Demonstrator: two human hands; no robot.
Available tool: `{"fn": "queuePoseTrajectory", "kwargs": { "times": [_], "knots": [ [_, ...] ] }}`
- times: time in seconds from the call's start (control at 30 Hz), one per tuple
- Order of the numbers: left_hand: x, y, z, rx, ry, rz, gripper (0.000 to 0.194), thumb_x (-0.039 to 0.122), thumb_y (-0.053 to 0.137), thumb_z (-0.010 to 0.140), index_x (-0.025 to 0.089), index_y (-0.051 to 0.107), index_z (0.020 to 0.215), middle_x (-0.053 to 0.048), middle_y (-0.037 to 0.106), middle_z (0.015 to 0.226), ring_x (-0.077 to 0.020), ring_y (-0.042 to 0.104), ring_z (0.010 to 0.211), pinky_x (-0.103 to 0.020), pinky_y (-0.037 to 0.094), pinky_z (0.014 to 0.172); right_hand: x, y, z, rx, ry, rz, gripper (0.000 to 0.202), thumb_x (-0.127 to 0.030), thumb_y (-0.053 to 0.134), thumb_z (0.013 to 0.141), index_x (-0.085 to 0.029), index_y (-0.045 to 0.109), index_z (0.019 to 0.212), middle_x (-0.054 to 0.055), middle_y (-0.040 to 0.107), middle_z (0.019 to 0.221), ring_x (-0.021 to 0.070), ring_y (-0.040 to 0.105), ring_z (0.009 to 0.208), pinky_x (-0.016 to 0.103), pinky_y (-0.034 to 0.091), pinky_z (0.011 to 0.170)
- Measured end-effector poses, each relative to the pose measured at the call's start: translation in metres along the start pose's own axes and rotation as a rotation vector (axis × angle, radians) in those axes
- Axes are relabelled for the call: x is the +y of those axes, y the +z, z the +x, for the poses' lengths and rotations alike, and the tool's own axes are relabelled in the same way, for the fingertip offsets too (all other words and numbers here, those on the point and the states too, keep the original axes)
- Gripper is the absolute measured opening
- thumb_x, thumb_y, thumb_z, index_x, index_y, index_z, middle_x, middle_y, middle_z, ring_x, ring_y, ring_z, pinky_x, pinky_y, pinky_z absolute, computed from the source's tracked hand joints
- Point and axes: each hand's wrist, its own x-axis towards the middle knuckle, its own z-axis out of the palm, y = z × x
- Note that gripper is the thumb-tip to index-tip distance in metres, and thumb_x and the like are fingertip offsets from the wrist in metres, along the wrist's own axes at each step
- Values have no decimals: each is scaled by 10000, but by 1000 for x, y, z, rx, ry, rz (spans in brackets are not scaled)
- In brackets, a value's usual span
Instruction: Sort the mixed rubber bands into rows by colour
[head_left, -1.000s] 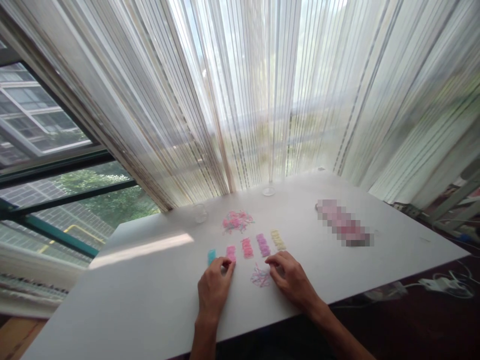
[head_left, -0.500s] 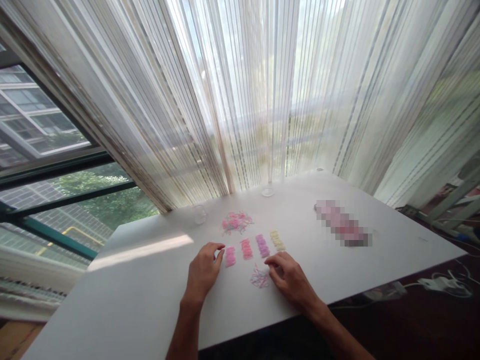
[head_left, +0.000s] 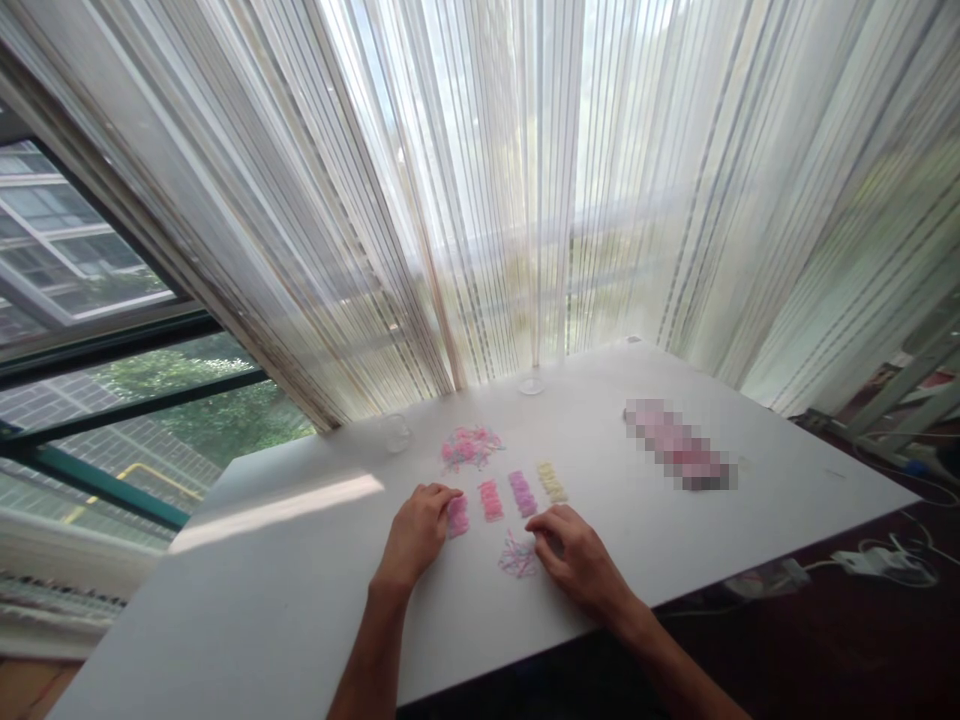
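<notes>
My left hand [head_left: 417, 534] has its fingers drawn together at the upper edge of a block of small pink pieces [head_left: 458, 516], partly covering it. Whatever its fingertips hold, if anything, is too small to make out. My right hand [head_left: 576, 556] is curled in a pinch beside a loose pile of pale pink and blue strips [head_left: 517, 555]; what it pinches is hidden. Between and beyond the hands lie a coral-pink block [head_left: 490, 500], a purple block [head_left: 523, 493] and a pale yellow block [head_left: 551, 481], all of similar small pieces.
A larger mixed pile of pink and bluish strips [head_left: 470, 447] lies farther back on the white table [head_left: 300, 610]. Clear round containers stand near the curtain [head_left: 495, 200], one at the left [head_left: 395, 433], another at the middle [head_left: 531, 386]. A blurred-out pink object [head_left: 679, 445] is at right.
My left hand has moved slightly right onto the pink block, and its thumb and forefinger have closed together. My right hand stays by the small pile. The view has shifted slightly.
</notes>
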Motion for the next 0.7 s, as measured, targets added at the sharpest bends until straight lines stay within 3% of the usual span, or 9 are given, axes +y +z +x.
{"fn": "queuePoseTrajectory", "kwargs": {
  "times": [0.33,0.53,0.63,0.7],
  "knots": [
    [-1,2,-5,72,-51,12,341,123,465,963,217,682,1209,-69,718,1132,-217,620,1089,-362,494,997,0,-1,0,-17,-8,-14,213,-76,533,862,-216,680,928,42,660,865,214,635,858,353,526,797],
    [20,4,-30,276,21,-159,288,208,460,982,219,669,1179,-83,701,1104,-231,643,1014,-402,539,941,-3,-3,1,-23,-20,-29,212,-81,535,866,-217,680,939,45,665,864,217,638,853,354,534,785],
    [43,15,-46,162,96,-304,271,206,484,975,244,677,1162,-60,704,1057,-188,668,862,-336,572,834,-4,-3,2,-36,-36,-62,204,-88,543,872,-213,684,950,48,662,864,222,637,852,360,536,786],
    [57,25,-53,113,119,-358,255,208,501,971,256,685,1140,-54,706,1047,-186,678,880,-321,574,842,-4,-3,2,-46,-51,-90,209,-79,541,868,-206,683,955,55,662,874,232,635,868,377,533,804]
  ]
}}
